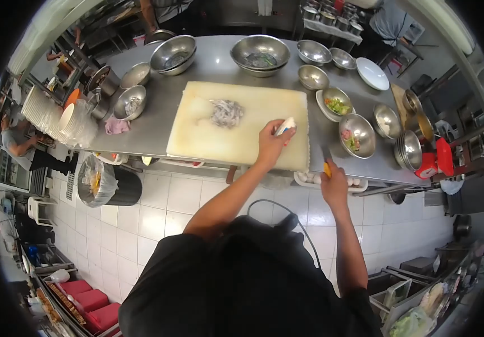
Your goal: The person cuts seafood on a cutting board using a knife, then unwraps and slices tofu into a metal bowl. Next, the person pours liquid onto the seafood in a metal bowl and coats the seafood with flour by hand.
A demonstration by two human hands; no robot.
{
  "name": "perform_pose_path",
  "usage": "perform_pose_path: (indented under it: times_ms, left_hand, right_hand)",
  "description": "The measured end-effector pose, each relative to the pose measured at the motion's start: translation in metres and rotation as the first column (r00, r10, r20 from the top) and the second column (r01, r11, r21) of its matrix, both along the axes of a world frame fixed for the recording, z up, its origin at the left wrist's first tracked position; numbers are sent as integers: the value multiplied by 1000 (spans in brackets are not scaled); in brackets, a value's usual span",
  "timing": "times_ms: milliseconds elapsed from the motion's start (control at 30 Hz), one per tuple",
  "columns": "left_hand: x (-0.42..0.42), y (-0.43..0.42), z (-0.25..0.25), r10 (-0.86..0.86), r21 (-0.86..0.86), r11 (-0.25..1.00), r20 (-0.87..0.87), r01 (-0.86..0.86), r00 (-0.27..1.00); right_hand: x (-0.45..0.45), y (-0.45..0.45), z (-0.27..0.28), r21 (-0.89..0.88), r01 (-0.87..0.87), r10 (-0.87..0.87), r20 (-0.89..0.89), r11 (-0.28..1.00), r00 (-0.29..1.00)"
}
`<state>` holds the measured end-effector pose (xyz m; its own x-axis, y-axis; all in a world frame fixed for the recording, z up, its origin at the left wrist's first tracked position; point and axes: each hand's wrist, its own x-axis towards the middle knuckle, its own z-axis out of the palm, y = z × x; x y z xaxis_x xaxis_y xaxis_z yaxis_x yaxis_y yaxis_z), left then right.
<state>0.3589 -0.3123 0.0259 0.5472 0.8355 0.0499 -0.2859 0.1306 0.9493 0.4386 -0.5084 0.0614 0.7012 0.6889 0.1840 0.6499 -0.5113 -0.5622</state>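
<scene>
Left hand (273,140): closed round a small white item (288,124), identity unclear, over the right part of the cutting board (278,100), presumably within easy reach. Right hand (334,178): wrapped round a yellow-handled knife (327,169), near the board's right edge, likely for clearance. Pale strips (226,113): heaped mid-board. Forearms: extended forward, left slanting inward.

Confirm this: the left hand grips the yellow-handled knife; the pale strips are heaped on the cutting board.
Wrong hand: the head view shows the right hand holding the yellow-handled knife. The pale strips are heaped on the cutting board.
</scene>
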Motion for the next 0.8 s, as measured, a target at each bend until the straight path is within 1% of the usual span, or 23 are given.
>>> perform_pose_path:
  times_ms: [33, 67, 167, 267, 300, 367, 400, 433, 467, 567, 667, 800]
  left_hand:
    - [-15, -3, 14, -59, -267, 958, 151, 99, 987]
    - [-28, -4, 22, -78, -497, 837, 307, 230, 948]
    - [-61, 0, 16, -201, -645, 627, 407, 437, 891]
    - [-88, -5, 21, -252, -655, 588, 410, 475, 877]
    - [-95, -4, 23, -288, -630, 597, 410, 497, 866]
    - [-111, -6, 25, -350, -589, 610, 400, 530, 847]
    - [-119, -8, 29, -346, -586, 624, 385, 517, 855]
    - [-125, -7, 34, -345, -579, 641, 369, 504, 863]
    - [-130, -6, 40, -343, -570, 659, 353, 491, 870]
    - [-147, -4, 58, -318, -532, 712, 338, 458, 886]
    - [-158, -2, 62, -224, -535, 758, 324, 374, 919]
    - [-164, 3, 57, -112, -524, 800, 350, 294, 930]
  right_hand:
    - [-9, 15, -2, -14, 0, 0, 8, 1000, 1000]
    - [-14, 28, -6, -29, 3, -2, 15, 1000, 1000]
    - [-14, 60, -36, 9, -61, 59, 134, 998, 989]
    - [-5, 76, -41, -108, -94, 125, 330, 990, 936]
    - [-9, 84, -26, -61, -128, 140, 271, 990, 952]
    - [-26, 92, 32, 27, -190, 185, 139, 981, 973]
    - [-35, 99, 51, 70, -288, 290, -17, 955, 957]
    - [-43, 107, 68, 132, -372, 391, -166, 919, 905]
    - [-48, 113, 81, 205, -442, 486, -302, 873, 820]
    - [-59, 129, 101, 117, -598, 592, -382, 793, 710]
    - [-67, 142, 109, 107, -643, 625, -400, 758, 670]
    - [-75, 157, 107, 176, -674, 693, -278, 718, 665]
